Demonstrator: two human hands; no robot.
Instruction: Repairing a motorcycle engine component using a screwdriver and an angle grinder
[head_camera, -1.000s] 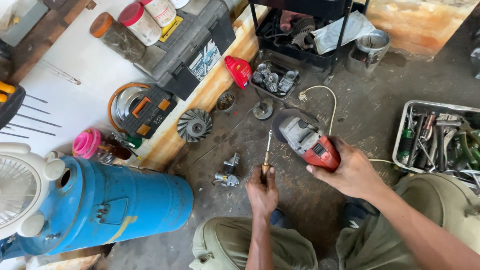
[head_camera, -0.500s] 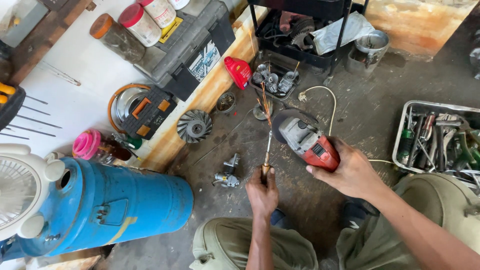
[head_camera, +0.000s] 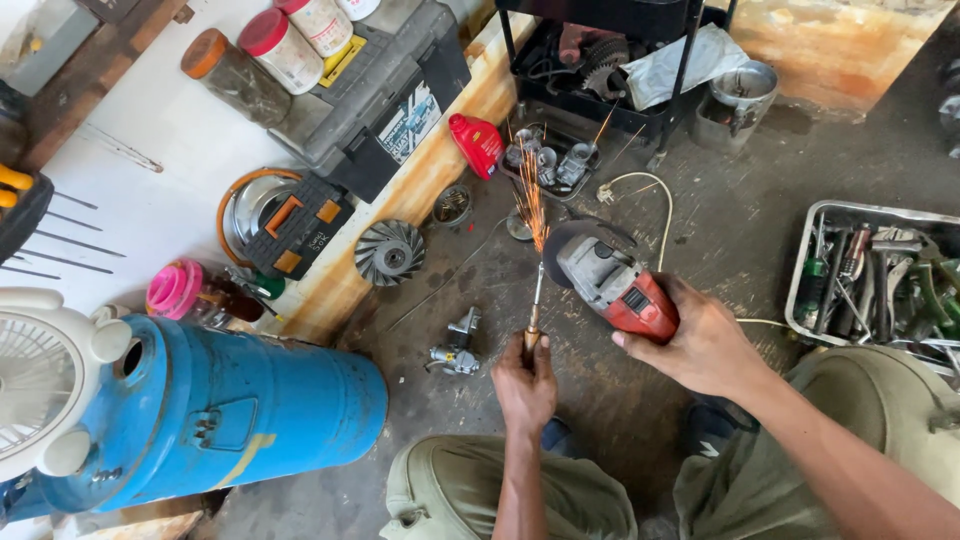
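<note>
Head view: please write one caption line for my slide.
Right hand presses a red angle grinder against a screwdriver held by the left hand, throwing sparks.

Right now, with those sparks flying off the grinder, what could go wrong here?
Sparks spray toward the red funnel and small engine parts; something there might scorch. The left hand holds the screwdriver bare, near the angle grinder; a slip could cut it. The white cord trails close by and might snag.

Bright even daylight, soft shadows, sharp focus, wide-angle bending at edges
</note>
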